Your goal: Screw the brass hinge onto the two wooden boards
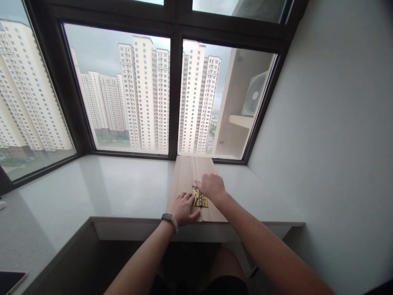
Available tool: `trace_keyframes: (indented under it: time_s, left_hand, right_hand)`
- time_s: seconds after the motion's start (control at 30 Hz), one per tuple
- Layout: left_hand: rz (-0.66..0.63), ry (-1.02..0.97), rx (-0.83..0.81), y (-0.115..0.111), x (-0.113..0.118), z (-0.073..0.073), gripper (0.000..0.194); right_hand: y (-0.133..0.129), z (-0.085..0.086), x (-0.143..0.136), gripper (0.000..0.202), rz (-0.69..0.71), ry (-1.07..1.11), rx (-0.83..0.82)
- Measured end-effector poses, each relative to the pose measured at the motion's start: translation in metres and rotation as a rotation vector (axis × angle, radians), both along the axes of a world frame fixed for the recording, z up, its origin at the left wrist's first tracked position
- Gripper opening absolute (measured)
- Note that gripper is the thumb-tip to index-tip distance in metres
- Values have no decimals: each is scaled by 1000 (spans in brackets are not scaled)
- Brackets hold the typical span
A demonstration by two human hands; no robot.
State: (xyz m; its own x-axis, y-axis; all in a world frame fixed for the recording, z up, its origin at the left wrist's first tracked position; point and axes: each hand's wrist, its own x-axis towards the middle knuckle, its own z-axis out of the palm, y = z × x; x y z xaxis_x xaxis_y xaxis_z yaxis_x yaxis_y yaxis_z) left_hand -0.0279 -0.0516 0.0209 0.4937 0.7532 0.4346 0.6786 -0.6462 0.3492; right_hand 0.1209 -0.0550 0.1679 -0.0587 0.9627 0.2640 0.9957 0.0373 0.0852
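Two pale wooden boards lie side by side on the sill, the left board and the right board meeting at a thin seam. A brass-coloured hinge lies across that seam, with several small dark screws on top of it. My left hand rests spread on the left board, its fingers beside the hinge's left edge. Just above the hinge is my right hand, closed, with a fingertip or thumb reaching left towards the hinge's top end. Whatever it may hold is hidden.
The boards lie on a white window sill whose front edge is close to my body. Dark window frames stand behind, and a pale wall rises on the right. A dark flat object shows at the lower left.
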Motion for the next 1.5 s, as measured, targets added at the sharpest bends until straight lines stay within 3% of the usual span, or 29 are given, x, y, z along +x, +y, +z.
trace_keyframes:
  time_s: [0.13,0.3,0.6,0.93,1.03,1.13,1.3,1.43,1.5]
  left_hand:
    - [18,53,19,-2,1,2,60]
    - [45,107,29,-4,1,4,59]
    - [41,107,36,-4,-1,4,59]
    - [43,103,33,-3,0,2,60]
    - [45,106,27,-3,0,2,60]
    - [45,108,27,-4,0,2,60]
    - [46,103,38,-3,-1,3,59]
    - [43,101,35,-4,-2,3,59]
    - [44,102,30,-4,-1,4,59]
  right_hand:
    - [6,-4,-7,53,-79,64,-69]
    - [12,-3,-10,41,-16,-4,-68]
    - [1,10,5,53,370,-263,-92]
    - [4,13,-8,35,45,-74,-78]
    - [8,13,-15,42,-74,-28,-145]
    - [12,13,-20,45,-104,-30,-187]
    - [13,14,-16,34,42,-127,-163]
    - [8,16,-9,45,333,-288,-101]
    - [5,17,-5,50,399,-327,-94]
